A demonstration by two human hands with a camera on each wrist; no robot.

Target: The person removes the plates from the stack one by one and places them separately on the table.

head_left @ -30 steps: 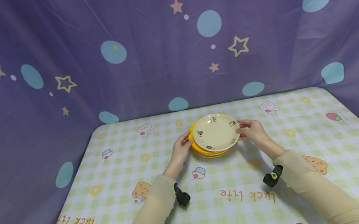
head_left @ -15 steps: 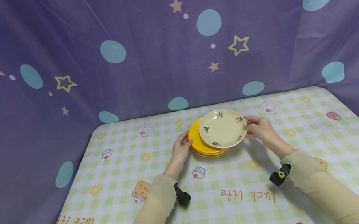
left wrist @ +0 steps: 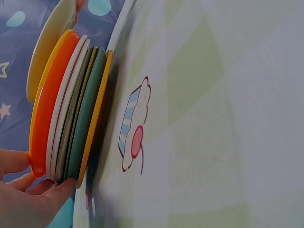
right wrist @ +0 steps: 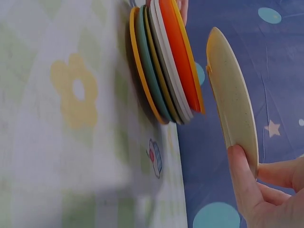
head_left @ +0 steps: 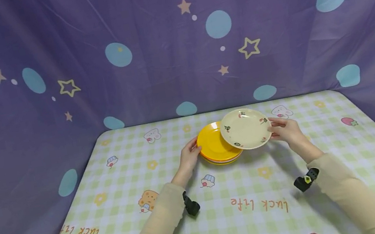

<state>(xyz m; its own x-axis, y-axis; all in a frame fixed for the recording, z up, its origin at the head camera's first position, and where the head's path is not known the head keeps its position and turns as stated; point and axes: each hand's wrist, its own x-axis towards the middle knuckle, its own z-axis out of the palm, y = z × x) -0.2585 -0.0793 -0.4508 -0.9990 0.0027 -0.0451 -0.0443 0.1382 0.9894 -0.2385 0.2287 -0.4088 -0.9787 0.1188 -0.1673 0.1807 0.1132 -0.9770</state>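
My right hand (head_left: 287, 132) pinches the right rim of a cream plate (head_left: 245, 129) with small printed motifs. The right wrist view shows that plate held above a stack of plates, apart from it. Topmost in the stack is a yellow-orange plate (head_left: 212, 144); below it, the left wrist view shows white plates (left wrist: 65, 107), a teal plate (left wrist: 87, 118) and a yellow plate (left wrist: 98, 116) at the bottom. My left hand (head_left: 189, 158) grips the stack's left edge, thumb at the upper rim and fingers along the lower ones.
A green-and-white checked cloth with cartoon prints covers the table (head_left: 251, 223). Behind and to the sides hangs a purple curtain (head_left: 166, 83) with stars and blue ovals. Each forearm wears a black wrist camera, the left camera (head_left: 191, 205) and the right camera (head_left: 306, 180).
My right hand has lifted the cream plate and moved it right, baring more of the yellow-orange plate. The left hand has stayed at the stack's left edge.
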